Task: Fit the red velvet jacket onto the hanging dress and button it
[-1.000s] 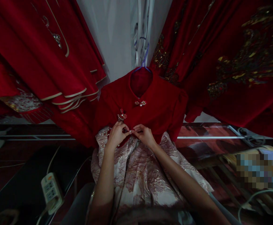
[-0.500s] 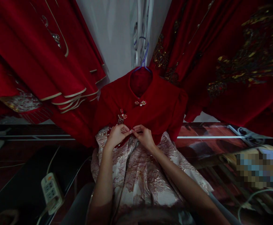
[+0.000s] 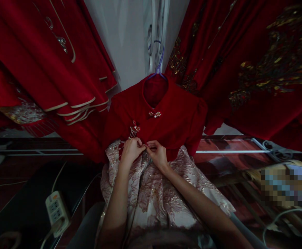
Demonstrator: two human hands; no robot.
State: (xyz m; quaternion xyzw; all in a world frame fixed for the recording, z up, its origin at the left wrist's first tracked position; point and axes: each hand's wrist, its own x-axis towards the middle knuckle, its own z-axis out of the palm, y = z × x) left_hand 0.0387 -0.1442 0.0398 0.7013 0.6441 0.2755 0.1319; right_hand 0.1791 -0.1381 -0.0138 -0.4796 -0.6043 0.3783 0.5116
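A short-sleeved red jacket (image 3: 174,121) hangs upright before me on a thin purple hanger (image 3: 159,67). A pearl-studded clasp (image 3: 155,114) closes its collar, and a beaded tassel ornament (image 3: 134,129) sits on the left of its chest. At the jacket's lower front, my left hand (image 3: 132,148) is closed in a pinch. Facing it, my right hand (image 3: 157,152) pinches too, the fingertips of both almost meeting. Between them is a tiny reddish bit, too small to name. Below, a pale pink and gold brocade cloth (image 3: 153,193) spreads down towards my lap.
Red garments with light piping (image 3: 81,103) hang at left, and a gold-embroidered red garment (image 3: 270,69) at right. A white rack bar (image 3: 231,151) runs low behind. A power strip (image 3: 57,213) lies on a dark surface at lower left. Cables trail at both sides.
Both hands have shifted very slightly, staying pinched at the same spot. The pale bead between the fingertips no longer shows; a reddish bit is there now. The jacket hangs as before.
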